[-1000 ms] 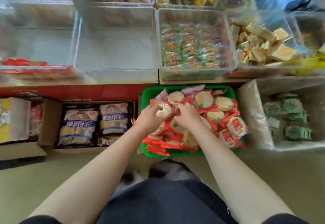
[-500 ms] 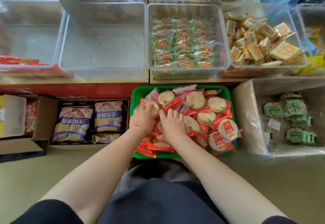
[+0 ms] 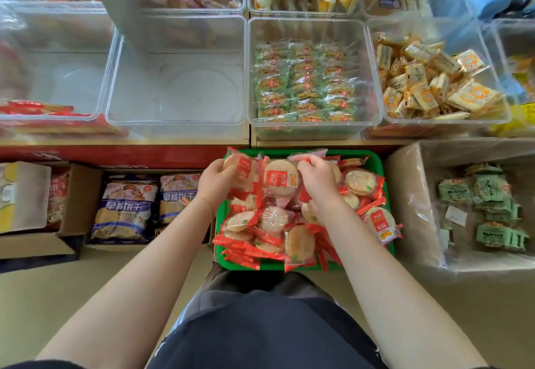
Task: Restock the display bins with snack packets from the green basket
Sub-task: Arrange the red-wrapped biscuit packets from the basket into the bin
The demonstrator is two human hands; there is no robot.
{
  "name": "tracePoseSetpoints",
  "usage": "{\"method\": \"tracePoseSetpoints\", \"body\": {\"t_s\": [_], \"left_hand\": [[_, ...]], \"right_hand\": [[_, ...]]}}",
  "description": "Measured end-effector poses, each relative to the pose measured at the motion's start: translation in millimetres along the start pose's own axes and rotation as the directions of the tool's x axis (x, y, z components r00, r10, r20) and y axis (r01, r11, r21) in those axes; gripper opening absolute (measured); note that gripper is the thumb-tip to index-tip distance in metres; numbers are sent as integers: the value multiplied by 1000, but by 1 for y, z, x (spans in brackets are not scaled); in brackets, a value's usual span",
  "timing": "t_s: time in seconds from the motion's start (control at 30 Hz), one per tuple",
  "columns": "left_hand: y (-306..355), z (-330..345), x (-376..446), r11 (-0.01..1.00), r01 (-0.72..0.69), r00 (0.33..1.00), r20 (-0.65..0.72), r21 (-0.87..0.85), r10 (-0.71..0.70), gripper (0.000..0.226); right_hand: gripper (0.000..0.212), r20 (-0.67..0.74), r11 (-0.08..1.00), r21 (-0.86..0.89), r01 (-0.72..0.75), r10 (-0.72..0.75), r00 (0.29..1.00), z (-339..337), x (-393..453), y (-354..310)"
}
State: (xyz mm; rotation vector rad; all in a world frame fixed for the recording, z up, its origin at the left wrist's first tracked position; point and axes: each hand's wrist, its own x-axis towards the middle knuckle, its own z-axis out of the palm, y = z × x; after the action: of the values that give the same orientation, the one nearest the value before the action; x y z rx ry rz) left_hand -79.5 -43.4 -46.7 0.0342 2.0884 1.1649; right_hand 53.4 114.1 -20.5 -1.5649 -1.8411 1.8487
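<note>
Both hands pinch snack packets (image 3: 280, 178) over the green basket (image 3: 376, 163) at centre: left hand (image 3: 215, 180), right hand (image 3: 317, 179). Above, an apparently empty clear bin (image 3: 176, 79); biscuit bags (image 3: 124, 209) lower left.

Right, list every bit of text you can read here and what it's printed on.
"早餐饼干": on the blue band of each of the two blue-and-white biscuit bags in the cardboard box.
Red labels on the round cracker packets held by the hands over the green basket: large characters, too blurred to read.
Green packets, yellow packets and green-wrapped packets in the clear bin: print too small to read.
</note>
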Motion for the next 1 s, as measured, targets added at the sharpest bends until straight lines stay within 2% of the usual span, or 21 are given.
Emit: {"method": "tracePoseSetpoints", "body": {"t_s": [0.03, 0.1, 0.2, 0.3, 0.4, 0.57, 0.67, 0.73, 0.83, 0.87, 0.93, 1.0], "left_hand": [[3, -4, -1, 989, 77, 996, 60, -122, -70, 20], [4, -11, -5, 956, 166, 976, 177, -241, -125, 32], [0, -19, -8, 958, 136, 956, 288, -253, -60, 43], [2, -21, -14, 964, 103, 938, 345, -244, -13, 38], [4, -19, -20, 959, 115, 936, 352, -261, -17, 32], [7, -21, -26, 973, 138, 949, 306, -183, -77, 34], [11, -33, -32, 994, 66, 949, 313, -89, -35, 35], [15, -47, -34, 1000, 6, 917, 398, -23, 3, 31], [24, -74, -31, 993, -51, 818, 575, 104, -18, 50], [29, -83, -32, 984, -94, 797, 603, 153, -17, 48], [36, -105, -31, 963, -174, 828, 560, 207, 29, 35], [40, -134, -29, 968, -215, 893, 427, 129, 142, 25]], "right_hand": [[26, -12, 995, 85, -47, 48, 999, -1, 2, -2], [26, -2, 956, 260, -138, 144, 990, -2, 5, -8], [24, 63, 884, 409, -226, 219, 974, -2, 3, -15], [20, 181, 819, 509, -266, 201, 963, -2, -3, -14], [35, 312, 789, 545, -282, 122, 942, -2, -4, -5], [58, 400, 720, 610, -329, 78, 913, 3, -5, 2], [59, 408, 705, 618, -348, 90, 908, 11, -9, 0], [54, 400, 711, 619, -333, 78, 913, 17, -15, -6], [39, 400, 716, 637, -286, 10, 917, 32, -29, -22], [37, 403, 724, 633, -274, -6, 915, 39, -33, -27], [39, 429, 751, 605, -262, -31, 903, 59, -40, -36], [43, 455, 758, 592, -273, -34, 890, 88, -46, -44]]}}
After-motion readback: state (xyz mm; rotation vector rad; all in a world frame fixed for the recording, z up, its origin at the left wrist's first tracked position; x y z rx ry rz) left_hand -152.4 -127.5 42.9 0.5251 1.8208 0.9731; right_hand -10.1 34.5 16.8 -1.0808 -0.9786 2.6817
